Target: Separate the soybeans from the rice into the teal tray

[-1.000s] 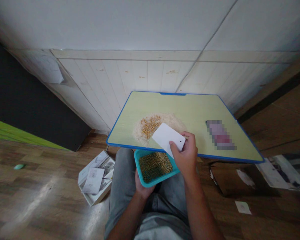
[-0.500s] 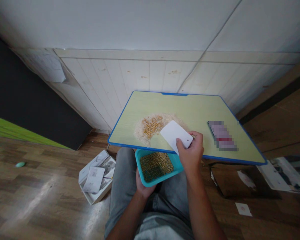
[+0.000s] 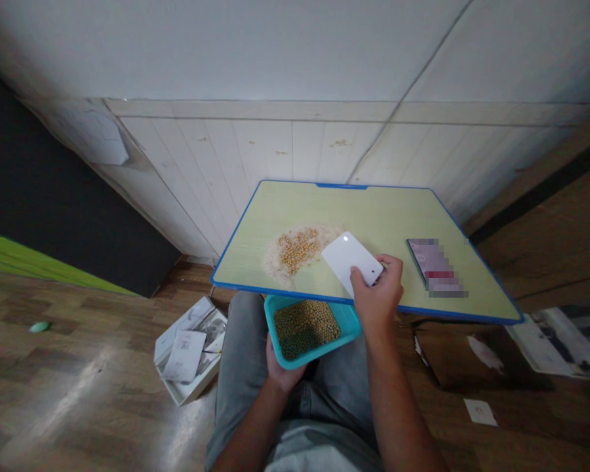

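Observation:
My right hand (image 3: 377, 288) grips a flat white plastic scraper (image 3: 353, 259) with a small hole near its held end, tilted over the front part of the table. To its left, yellow soybeans (image 3: 299, 251) lie mixed in a spread of pale grains like rice (image 3: 274, 261). Below the table's front edge, my left hand (image 3: 281, 368) holds a turquoise plastic basket (image 3: 295, 362) from underneath, above my lap. Many soybeans (image 3: 314, 321) cover its bottom. The fingers under the basket are mostly hidden.
The pale green table (image 3: 383, 213) has a blue rim. A phone (image 3: 435, 265), partly pixelated, lies on its right side. An opened white box with papers (image 3: 189, 354) sits on the floor at left; a brown cardboard box (image 3: 465, 357) stands at right. Behind rises a white panelled wall (image 3: 270, 147).
My right hand and the scraper have moved slightly right and up, away from the soybeans. The left hand and basket stay nearly in place.

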`<state>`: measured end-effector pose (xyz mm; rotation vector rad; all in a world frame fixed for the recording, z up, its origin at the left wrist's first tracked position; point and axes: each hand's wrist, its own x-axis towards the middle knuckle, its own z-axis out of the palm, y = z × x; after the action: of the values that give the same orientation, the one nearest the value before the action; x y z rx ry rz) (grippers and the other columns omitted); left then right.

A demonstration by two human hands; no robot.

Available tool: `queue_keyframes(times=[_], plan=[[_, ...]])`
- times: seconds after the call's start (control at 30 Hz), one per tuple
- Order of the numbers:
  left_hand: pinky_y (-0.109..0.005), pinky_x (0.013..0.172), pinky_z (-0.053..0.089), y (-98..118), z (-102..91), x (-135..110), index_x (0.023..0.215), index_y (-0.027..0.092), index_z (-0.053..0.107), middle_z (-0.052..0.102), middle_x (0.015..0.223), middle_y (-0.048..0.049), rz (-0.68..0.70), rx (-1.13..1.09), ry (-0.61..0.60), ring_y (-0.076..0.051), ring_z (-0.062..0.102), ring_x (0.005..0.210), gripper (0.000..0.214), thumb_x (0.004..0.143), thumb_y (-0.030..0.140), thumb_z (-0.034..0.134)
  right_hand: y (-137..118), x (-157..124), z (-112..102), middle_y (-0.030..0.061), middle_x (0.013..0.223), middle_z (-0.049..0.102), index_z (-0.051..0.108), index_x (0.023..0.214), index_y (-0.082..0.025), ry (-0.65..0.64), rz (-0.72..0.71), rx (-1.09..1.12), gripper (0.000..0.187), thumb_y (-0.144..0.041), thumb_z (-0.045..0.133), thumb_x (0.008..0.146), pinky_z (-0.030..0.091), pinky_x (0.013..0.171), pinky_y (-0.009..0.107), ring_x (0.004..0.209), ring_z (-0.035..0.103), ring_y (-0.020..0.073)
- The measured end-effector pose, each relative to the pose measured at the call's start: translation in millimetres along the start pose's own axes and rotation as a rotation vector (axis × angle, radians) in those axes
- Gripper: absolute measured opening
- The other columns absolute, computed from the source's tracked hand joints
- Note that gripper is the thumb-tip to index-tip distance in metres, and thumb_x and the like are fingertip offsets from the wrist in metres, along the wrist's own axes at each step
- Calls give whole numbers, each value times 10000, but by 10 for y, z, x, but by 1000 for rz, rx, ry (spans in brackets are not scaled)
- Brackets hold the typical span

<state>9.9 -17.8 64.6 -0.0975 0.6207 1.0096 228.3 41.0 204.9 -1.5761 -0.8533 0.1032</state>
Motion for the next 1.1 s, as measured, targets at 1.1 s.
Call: queue_keyframes(times=[1.1], plan=[[-586, 1530, 217, 25, -210, 90, 1198, 368, 961, 955, 1372, -1, -43, 38, -224, -294, 727, 1575, 526, 1154, 433, 441, -75, 49, 123, 28, 886, 766, 637, 1097, -285, -65, -95, -30, 339, -460, 729, 822, 530, 687, 361, 713, 690, 254]])
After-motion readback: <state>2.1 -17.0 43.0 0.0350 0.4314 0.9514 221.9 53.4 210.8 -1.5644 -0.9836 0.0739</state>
